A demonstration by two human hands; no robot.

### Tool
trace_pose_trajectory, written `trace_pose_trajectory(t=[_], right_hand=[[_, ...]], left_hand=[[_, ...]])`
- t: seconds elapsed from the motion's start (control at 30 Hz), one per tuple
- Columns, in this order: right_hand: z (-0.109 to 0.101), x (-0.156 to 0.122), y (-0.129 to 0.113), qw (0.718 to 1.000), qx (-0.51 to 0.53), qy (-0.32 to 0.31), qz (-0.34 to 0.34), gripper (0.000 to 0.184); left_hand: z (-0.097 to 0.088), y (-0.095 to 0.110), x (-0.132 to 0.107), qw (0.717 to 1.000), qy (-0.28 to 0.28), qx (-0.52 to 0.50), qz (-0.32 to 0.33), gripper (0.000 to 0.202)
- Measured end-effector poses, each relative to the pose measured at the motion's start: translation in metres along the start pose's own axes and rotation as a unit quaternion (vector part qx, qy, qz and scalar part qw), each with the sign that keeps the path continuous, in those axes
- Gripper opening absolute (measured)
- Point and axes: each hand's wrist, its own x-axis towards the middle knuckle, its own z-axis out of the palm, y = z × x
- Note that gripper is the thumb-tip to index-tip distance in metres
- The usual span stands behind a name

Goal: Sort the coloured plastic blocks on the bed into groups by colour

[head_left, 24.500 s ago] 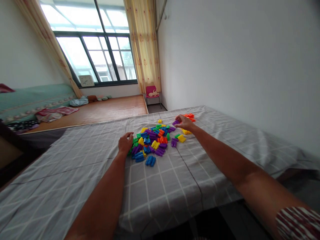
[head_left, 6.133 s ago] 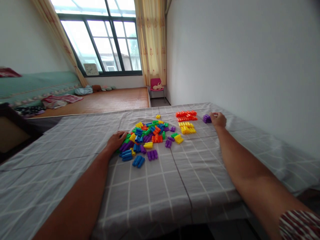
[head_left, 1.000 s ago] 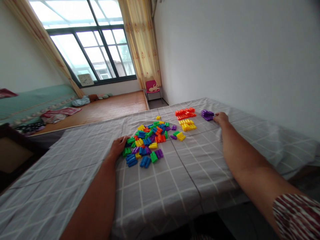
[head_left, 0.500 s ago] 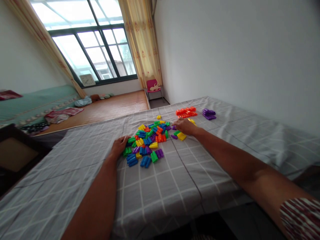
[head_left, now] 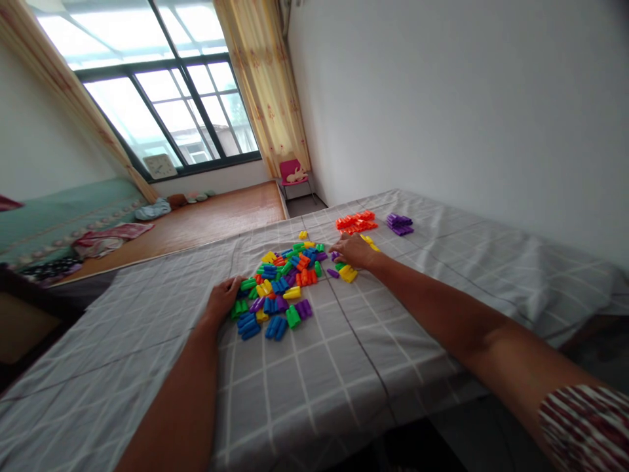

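Note:
Several bullet-tipped plastic toy blocks in mixed colours form a loose pile [head_left: 281, 286] on the grey checked cloth [head_left: 314, 367]. My left hand [head_left: 223, 299] rests at the pile's left edge, fingers stretched toward the green blocks [head_left: 248, 284]. To the right of the pile, my right hand [head_left: 358, 250] is held low with its fingers bent down at a purple block [head_left: 335, 256]. Beneath that palm lie a yellow block [head_left: 348, 273] and a green one, partly covered. Another purple block [head_left: 333, 273] lies just left of them.
Orange blocks [head_left: 356, 222] are grouped in rows beyond my right hand, with a stack of purple blocks [head_left: 400, 224] beside them. Yellow blocks [head_left: 369, 242] lie behind my right wrist. One yellow block [head_left: 303, 235] sits apart, past the pile. A white wall [head_left: 442, 105] borders the right side.
The view has shifted slightly, moving everything a little to the left. Both hands stay at about the same places beside the blocks.

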Motion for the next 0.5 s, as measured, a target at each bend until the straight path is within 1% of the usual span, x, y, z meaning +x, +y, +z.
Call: trace_pose_trajectory(t=[0.07,0.13,0.17,0.23,0.27,0.3,0.33,0.37,0.43,0.5], right_hand=[[0.002,0.000,-0.001,1.000,0.003,-0.021,0.017,0.031],[0.003,0.001,-0.002,1.000,0.019,-0.017,0.010,0.031],[0.002,0.002,-0.001,0.999,0.032,0.003,0.000,0.031],[-0.001,0.002,0.011,0.995,0.071,0.071,-0.008,0.034],[-0.003,0.001,0.022,0.988,0.100,0.113,0.003,0.034],[-0.005,0.000,0.036,0.977,0.138,0.160,0.029,0.034],[-0.006,-0.003,0.054,0.960,0.179,0.205,0.066,0.034],[-0.007,-0.006,0.074,0.934,0.226,0.252,0.113,0.033],[-0.004,-0.018,0.115,0.866,0.299,0.331,0.227,0.033],[0.002,-0.032,0.150,0.787,0.340,0.388,0.339,0.035]], left_hand=[[-0.001,0.002,0.000,1.000,0.003,0.003,-0.001,0.056],[-0.001,0.002,0.000,1.000,0.006,0.003,0.000,0.056],[-0.001,0.002,0.000,1.000,0.007,0.003,0.002,0.055],[-0.001,0.001,0.000,1.000,0.010,0.001,0.004,0.055],[-0.001,0.000,0.000,1.000,0.009,-0.001,0.003,0.055],[-0.001,-0.001,0.000,1.000,0.009,-0.003,0.002,0.055],[0.000,-0.001,0.000,1.000,0.007,-0.004,0.001,0.055],[0.000,-0.001,0.000,1.000,0.006,-0.005,-0.001,0.056],[0.000,-0.001,0.000,1.000,0.005,-0.006,-0.002,0.056],[-0.001,-0.001,0.000,1.000,0.003,-0.001,0.000,0.056]])
